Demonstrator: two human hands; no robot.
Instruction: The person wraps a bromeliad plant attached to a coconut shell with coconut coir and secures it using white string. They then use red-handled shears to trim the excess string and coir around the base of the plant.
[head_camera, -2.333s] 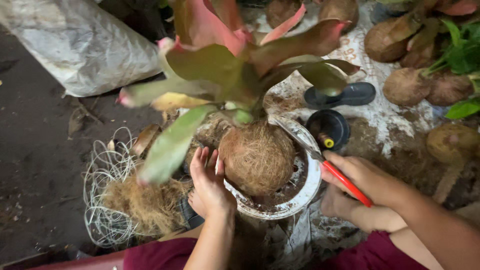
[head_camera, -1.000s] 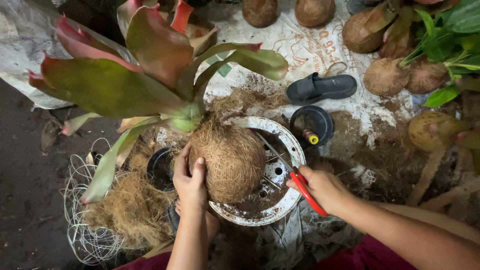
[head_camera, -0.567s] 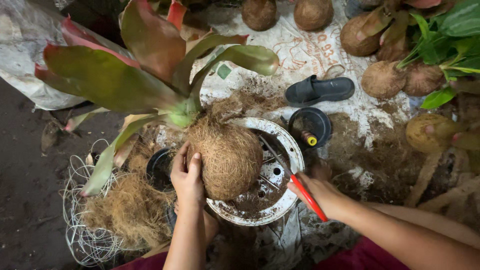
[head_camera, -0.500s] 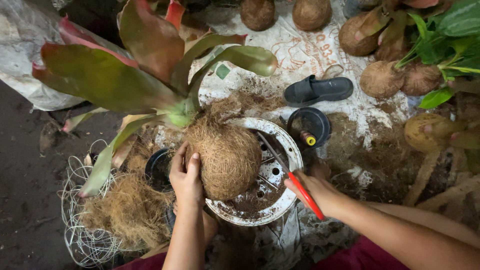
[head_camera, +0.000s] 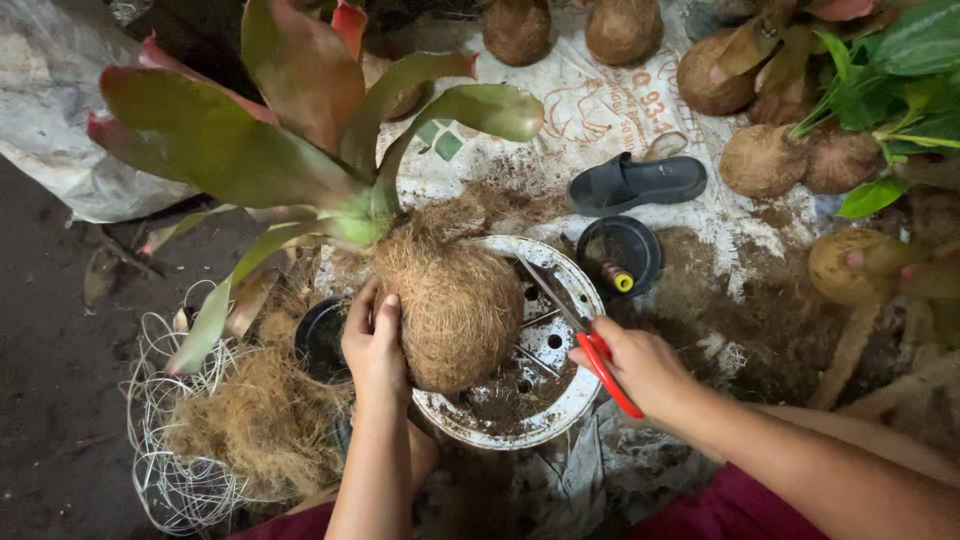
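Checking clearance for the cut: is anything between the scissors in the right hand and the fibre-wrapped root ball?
Nothing visible. The right hand holds the red-handled scissors, blades pointing at the fibre-wrapped root ball over the bare white round tray. The left hand rests on the ball's far side.

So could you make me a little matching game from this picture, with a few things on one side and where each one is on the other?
Things:
1. fibre-wrapped root ball
2. red-handled scissors
3. dark sandal
4. tangle of pale wire

Places:
A. on the printed white sheet, beyond the small black pot
B. at the lower left, around loose brown fibre
C. in the right hand
D. on the round white tray, against the left hand

Pairs: 1-D, 2-C, 3-A, 4-B
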